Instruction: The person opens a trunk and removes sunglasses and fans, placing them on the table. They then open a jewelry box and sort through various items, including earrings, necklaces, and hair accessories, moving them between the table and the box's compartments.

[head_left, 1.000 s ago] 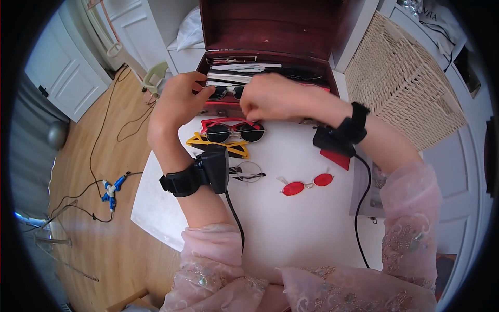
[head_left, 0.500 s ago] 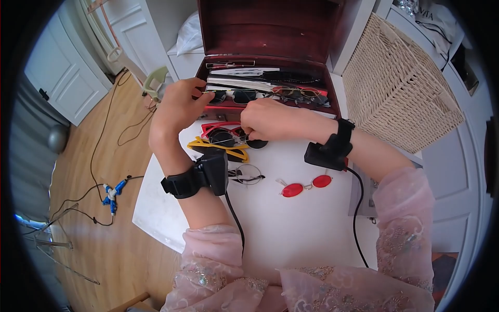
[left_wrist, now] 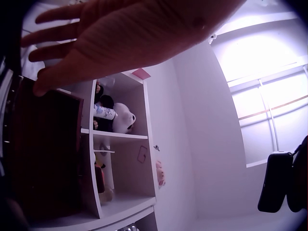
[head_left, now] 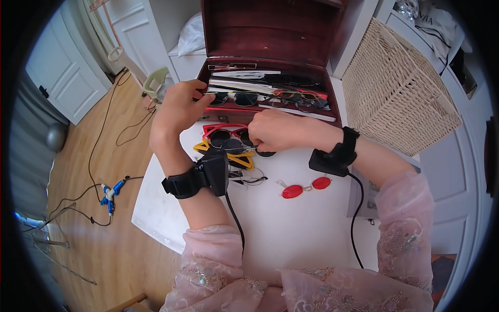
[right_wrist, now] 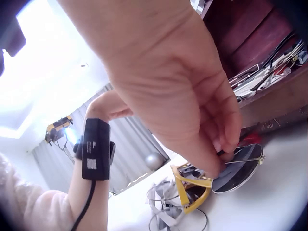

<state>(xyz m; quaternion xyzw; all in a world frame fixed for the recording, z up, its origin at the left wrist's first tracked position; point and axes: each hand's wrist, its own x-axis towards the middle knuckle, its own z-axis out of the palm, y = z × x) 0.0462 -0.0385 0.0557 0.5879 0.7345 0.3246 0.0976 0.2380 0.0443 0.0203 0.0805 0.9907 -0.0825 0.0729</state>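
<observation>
My right hand [head_left: 280, 130] pinches a pair of thin metal-framed sunglasses [right_wrist: 237, 174] between thumb and fingers, just above the white table in front of the red-brown box [head_left: 265, 31]. My left hand [head_left: 179, 106] is at the box's front left corner, fingers extended in the left wrist view, thumb beside dark sunglasses [head_left: 246, 99] inside. Under and beside the held pair lie red-framed glasses [head_left: 228, 126] and yellow-framed glasses [right_wrist: 197, 182]. Nearer the body are round clear-lens glasses [head_left: 255, 180], partly hidden by the left wrist camera, and glasses with red oval lenses [head_left: 292, 191].
The box's lid stands raised at the back. Inside lie gold-rimmed glasses [head_left: 311, 96] and several flat black and white items. A woven basket [head_left: 397, 86] stands to the right. Cables hang from both wrist cameras, and a blue-white power strip [head_left: 109, 193] is on the floor.
My right hand has come out from the box front toward the body, bringing the metal-framed sunglasses over the table. The left hand stays nearly still at the box corner.
</observation>
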